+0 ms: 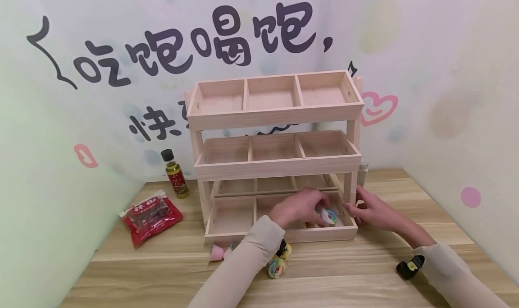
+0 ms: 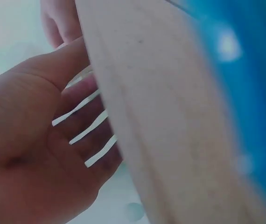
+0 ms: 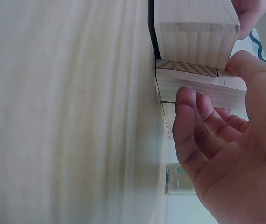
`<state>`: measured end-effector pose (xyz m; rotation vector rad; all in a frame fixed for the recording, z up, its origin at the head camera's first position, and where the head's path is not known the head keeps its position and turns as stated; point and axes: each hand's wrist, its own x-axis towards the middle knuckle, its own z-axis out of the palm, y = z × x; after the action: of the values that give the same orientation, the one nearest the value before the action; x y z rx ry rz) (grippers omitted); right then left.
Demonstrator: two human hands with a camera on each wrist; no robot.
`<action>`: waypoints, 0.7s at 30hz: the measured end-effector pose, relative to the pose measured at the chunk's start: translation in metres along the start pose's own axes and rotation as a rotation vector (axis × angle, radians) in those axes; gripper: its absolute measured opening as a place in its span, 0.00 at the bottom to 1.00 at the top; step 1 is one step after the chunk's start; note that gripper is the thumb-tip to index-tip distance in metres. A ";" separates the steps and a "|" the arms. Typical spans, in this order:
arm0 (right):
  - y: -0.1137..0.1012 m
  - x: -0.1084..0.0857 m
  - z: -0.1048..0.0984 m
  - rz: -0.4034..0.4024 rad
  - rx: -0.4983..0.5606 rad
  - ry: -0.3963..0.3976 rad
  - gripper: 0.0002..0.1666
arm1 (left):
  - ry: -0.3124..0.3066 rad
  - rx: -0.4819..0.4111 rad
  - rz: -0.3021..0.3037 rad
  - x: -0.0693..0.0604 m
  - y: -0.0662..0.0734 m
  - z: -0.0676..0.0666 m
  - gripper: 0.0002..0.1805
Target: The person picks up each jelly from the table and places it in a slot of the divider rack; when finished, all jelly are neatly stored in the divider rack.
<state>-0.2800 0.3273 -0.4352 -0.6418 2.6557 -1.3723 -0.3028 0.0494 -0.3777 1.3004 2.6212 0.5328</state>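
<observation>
Fingers of my left hand [image 1: 299, 207] bend around a jelly cup [image 1: 330, 216] in the right compartment of the bottom tray [image 1: 324, 235].
Whether they grip, I cannot tell; my right hand [image 1: 375, 212], fingers loose, touches the wooden rack [image 1: 279, 165].

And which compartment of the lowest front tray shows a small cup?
The right compartment: a lidded cup shows beside the left hand. The left compartment shows none, nor does the visible part of the middle one.

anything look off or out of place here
Slightly: a pink jelly cup and one with a printed lid sit loose on the wood-grain tabletop, in front of the three-tier wooden rack rather than in its compartments. Nothing looks spilled or damaged.
</observation>
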 end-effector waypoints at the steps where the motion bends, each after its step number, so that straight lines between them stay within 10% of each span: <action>1: 0.000 0.000 0.000 0.002 0.000 0.001 0.44 | -0.009 -0.009 0.001 0.000 0.000 -0.001 0.24; 11: -0.001 0.001 0.001 0.019 -0.015 0.003 0.46 | -0.121 -0.084 0.043 -0.008 -0.006 -0.010 0.21; 21: -0.002 -0.001 0.000 0.016 -0.017 0.012 0.45 | -0.087 -0.067 0.102 -0.003 0.002 0.001 0.13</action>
<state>-0.2778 0.3264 -0.4336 -0.6145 2.6792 -1.3551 -0.2992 0.0489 -0.3775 1.4094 2.4563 0.5609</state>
